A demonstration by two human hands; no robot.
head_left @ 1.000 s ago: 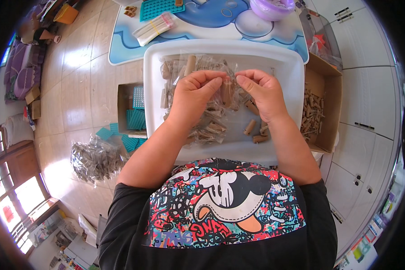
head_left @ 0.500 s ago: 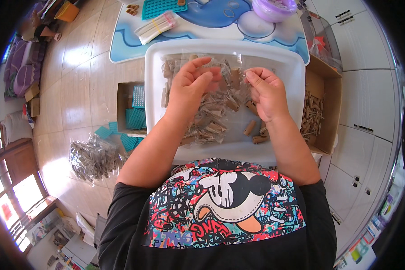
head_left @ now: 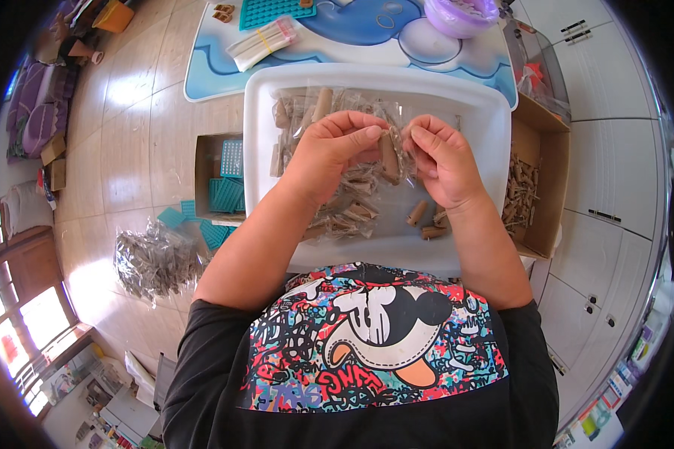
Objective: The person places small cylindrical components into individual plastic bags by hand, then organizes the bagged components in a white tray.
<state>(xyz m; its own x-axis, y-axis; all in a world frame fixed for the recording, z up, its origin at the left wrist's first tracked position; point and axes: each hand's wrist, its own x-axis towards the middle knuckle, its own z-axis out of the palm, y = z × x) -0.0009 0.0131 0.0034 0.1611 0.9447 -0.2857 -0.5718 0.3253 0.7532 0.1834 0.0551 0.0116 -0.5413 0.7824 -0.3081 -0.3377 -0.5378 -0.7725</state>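
Note:
A white plastic tray (head_left: 277, 90) lies on my lap, filled with clear bags of small brown wooden pegs (head_left: 344, 213). Over its middle my left hand (head_left: 333, 150) and my right hand (head_left: 442, 161) both pinch one clear plastic bag with a brown wooden peg (head_left: 389, 153) inside. The bag is held between the fingertips of both hands, above the pile. Two or three loose pegs (head_left: 423, 221) rest on the tray floor near my right wrist.
A cardboard box with wooden pieces (head_left: 528, 187) stands to the right of the tray, against white cabinets. A box of teal plastic grids (head_left: 225, 183) and a heap of clear bags (head_left: 153, 258) lie on the floor at left. A blue mat (head_left: 352, 34) lies beyond.
My hands went down into the pile in the tray, then came together again and lifted a bagged peg between the fingertips.

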